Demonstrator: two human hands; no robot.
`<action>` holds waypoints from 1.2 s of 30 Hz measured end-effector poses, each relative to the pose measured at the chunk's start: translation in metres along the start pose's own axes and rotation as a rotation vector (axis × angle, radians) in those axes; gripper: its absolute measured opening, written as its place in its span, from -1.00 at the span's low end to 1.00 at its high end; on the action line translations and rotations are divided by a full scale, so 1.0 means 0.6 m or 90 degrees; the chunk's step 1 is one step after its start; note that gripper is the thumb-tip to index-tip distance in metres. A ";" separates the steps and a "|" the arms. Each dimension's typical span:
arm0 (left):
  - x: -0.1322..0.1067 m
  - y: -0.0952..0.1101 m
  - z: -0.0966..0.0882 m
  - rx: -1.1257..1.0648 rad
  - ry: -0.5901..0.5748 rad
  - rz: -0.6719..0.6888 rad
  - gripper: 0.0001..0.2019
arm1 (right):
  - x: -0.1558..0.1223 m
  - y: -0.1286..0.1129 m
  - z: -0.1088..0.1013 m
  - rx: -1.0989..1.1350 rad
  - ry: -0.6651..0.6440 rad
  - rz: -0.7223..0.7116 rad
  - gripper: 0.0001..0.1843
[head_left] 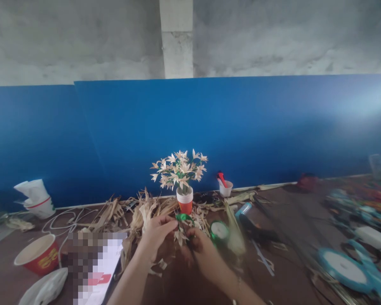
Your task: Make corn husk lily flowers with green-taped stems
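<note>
My left hand (160, 233) is closed, thumb and index finger pinching the end of a green tape strip (184, 217). The strip curves over toward my right hand (203, 248), whose fingers are curled closed around a pale husk flower (179, 237) by its dark, thin stem. Its petals hang downward between my hands; blur hides the exact grip. Just beyond stands an orange and white paper cup (186, 205) holding a bunch of pale flowers (180, 169) on green stems. A green tape roll (219, 231) lies right of my right hand.
Dry corn husks (111, 214) are strewn along the blue partition (190, 123). At left are a red paper bowl (38, 254), a white cup (41, 205), a cable and a phone (98, 275). A small white cup (225, 188) and blue ribbon rolls (344, 269) are at right.
</note>
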State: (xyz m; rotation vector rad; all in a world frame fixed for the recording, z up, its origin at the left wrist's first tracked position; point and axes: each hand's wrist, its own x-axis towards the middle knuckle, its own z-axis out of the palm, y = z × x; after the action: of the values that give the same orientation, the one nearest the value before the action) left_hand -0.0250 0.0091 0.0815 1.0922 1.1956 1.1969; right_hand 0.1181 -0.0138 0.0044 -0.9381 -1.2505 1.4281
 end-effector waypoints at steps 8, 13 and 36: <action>0.002 0.006 -0.012 -0.149 -0.077 -0.105 -0.79 | -0.003 -0.009 -0.022 -0.055 -0.060 0.005 -0.60; 0.004 -0.009 -0.007 -0.222 -0.109 -0.128 -0.76 | -0.002 -0.010 -0.023 -0.030 -0.100 -0.020 -0.61; -0.001 -0.009 -0.001 0.022 -0.138 -0.055 -0.84 | -0.015 -0.049 -0.024 -0.180 -0.061 -0.111 -0.76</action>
State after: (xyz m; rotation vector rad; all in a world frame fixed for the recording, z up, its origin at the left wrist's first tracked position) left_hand -0.0251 0.0082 0.0764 1.1537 1.0869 0.9684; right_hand 0.1394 -0.0195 0.0304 -0.9289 -1.5949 1.1913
